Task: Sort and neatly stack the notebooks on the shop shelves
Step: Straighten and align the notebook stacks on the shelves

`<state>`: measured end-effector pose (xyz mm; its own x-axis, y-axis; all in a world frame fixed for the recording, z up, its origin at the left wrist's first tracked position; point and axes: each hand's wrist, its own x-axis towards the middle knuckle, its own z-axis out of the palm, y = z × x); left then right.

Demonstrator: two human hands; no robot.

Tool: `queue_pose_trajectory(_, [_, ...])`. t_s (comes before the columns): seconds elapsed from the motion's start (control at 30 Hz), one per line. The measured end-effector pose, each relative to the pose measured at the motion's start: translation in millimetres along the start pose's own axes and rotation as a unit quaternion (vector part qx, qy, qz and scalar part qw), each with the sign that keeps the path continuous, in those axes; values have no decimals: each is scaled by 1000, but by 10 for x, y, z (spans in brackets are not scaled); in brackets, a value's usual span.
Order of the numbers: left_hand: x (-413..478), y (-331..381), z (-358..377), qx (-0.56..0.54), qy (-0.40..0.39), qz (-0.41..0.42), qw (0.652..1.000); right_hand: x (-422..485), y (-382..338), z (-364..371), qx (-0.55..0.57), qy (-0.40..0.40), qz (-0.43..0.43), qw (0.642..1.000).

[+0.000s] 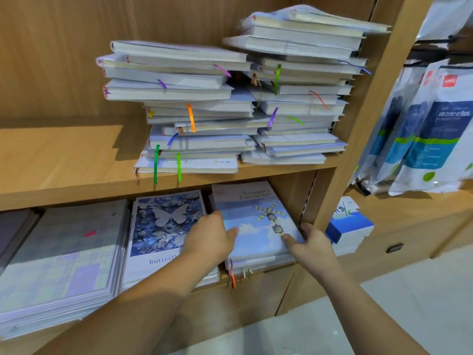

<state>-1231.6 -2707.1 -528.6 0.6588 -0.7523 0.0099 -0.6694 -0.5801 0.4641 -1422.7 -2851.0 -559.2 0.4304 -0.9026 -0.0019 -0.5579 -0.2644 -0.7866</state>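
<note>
Notebooks with a sky-blue cover lie stacked at the right end of the lower shelf; the left hand grips the stack's left edge, thumb on the cover; the right hand clasps its right edge; two untidy piles crowd the upper shelf.

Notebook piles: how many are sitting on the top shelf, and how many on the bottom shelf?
Top shelf: 2, the left pile and the right pile.
Bottom shelf: 4, the dark pile, the checked pile, the butterfly pile and the sky pile.
Total: 6 piles.
</note>
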Motion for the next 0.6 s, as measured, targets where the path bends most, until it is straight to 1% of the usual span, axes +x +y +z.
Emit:
queue_pose_trajectory(0.03, [-65, -42, -22, -12, 29, 18, 999, -5, 34, -44, -64, -1, -6, 998])
queue_pose_trajectory(0.07, [-142, -98, -37, -21, 36, 29, 999, -4, 64, -88, -116, -6, -5, 993])
queue_pose_trajectory(0.1, [-226, -161, -37, -23, 22, 36, 999, 2, 89, -133, -142, -25, 8, 990])
queue_pose_trajectory(0.2, [-448, -303, 70, -16, -49, 42, 998, -38, 103, -213, -95, -136, 86, 982])
queue_pose_trajectory(0.23, [-480, -308, 119, -19, -53, 45, 997, -56, 113, -222, -92, -168, 99, 976])
queue_pose_trajectory(0.27, [-495, -299, 165, -29, -51, 45, 997, -56, 131, -224, -94, -183, 103, 973])
queue_pose_trajectory(0.3, [-499, -289, 208, -39, -48, 40, 997, -45, 151, -225, -89, -176, 96, 976])
queue_pose_trajectory(0.33, [-497, -285, 251, -37, -48, 31, 998, -26, 170, -223, -78, -153, 76, 982])
queue_pose_trajectory(0.4, [-508, -301, 348, -15, -60, 8, 998, 5, 200, -200, -58, -117, 37, 991])
queue_pose_trajectory(0.43, [-523, -317, 405, -19, -74, -2, 997, 7, 200, -176, -51, -120, 30, 991])
queue_pose_trajectory(0.5, [-552, -333, 536, -62, -100, -11, 993, -7, 219, -107, -33, -145, 40, 988])
queue_pose_trajectory(0.6, [-563, -319, 703, -116, -87, -29, 989, 17, 317, -27, -13, -160, 67, 985])
